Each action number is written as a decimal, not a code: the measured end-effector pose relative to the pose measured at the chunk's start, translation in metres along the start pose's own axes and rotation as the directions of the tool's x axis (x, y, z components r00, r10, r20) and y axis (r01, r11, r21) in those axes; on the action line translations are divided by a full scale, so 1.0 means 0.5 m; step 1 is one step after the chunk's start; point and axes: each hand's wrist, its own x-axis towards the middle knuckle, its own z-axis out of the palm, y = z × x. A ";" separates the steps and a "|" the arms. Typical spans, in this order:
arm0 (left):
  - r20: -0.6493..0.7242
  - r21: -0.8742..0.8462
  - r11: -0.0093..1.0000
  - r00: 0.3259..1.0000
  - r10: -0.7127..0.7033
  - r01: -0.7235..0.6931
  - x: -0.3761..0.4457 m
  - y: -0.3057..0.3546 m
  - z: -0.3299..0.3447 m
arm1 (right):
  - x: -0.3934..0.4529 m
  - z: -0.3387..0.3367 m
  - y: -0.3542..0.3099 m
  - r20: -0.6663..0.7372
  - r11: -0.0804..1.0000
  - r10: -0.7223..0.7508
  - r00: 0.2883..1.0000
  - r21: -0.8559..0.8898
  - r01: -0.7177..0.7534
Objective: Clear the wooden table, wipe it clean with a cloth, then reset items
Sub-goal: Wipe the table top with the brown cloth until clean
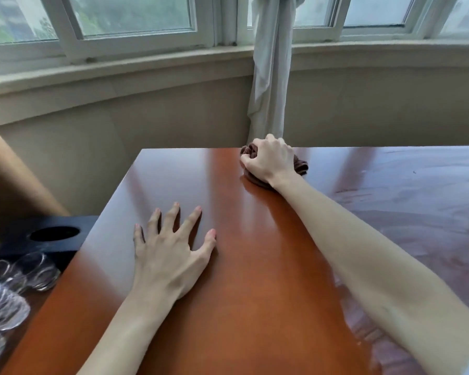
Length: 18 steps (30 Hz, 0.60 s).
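The wooden table [249, 266] fills the lower half of the head view, glossy reddish brown. Its right part looks wet and streaked. My right hand [268, 159] grips a bunched dark brown cloth [301, 166] and holds it down on the table near the far edge. Only the edges of the cloth show around my fist. My left hand [171, 247] lies flat on the table with fingers spread, nearer to me and to the left of the cloth. It holds nothing.
Off the table's left edge, lower down, stand several clear glasses [35, 272], a plastic water bottle [0, 307] and a black box with a round hole [54, 235]. A tied white curtain [271, 71] hangs behind the far edge, under the windows.
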 end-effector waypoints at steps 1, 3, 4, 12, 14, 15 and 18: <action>0.001 -0.007 1.000 1.000 0.000 0.000 0.000 0.001 -0.001 | -0.045 -0.017 -0.002 0.012 1.000 -0.017 1.000 0.009 0.016; 0.010 0.003 1.000 1.000 0.008 -0.008 -0.002 0.002 -0.002 | -0.154 -0.059 -0.011 0.041 0.998 -0.065 0.997 0.021 0.065; 0.014 0.012 1.000 1.000 0.013 -0.014 -0.003 0.003 -0.003 | -0.216 -0.083 -0.016 0.047 0.995 -0.095 0.994 0.021 0.095; 0.056 0.001 1.000 0.998 0.005 -0.006 -0.017 0.011 -0.020 | -0.572 -0.203 -0.032 -0.041 0.957 -0.285 0.958 0.035 0.286; 0.048 -0.009 1.000 0.999 0.013 -0.013 -0.016 0.009 -0.022 | -0.521 -0.195 -0.034 -0.005 0.962 -0.272 0.962 0.022 0.272; 0.044 -0.011 1.000 0.999 0.018 -0.017 -0.016 0.008 -0.021 | -0.479 -0.184 -0.033 0.021 0.966 -0.257 0.966 0.013 0.257; 0.019 -0.005 1.000 0.999 0.028 -0.028 -0.012 0.000 -0.010 | -0.325 -0.123 -0.014 0.041 0.988 -0.153 0.987 0.018 0.152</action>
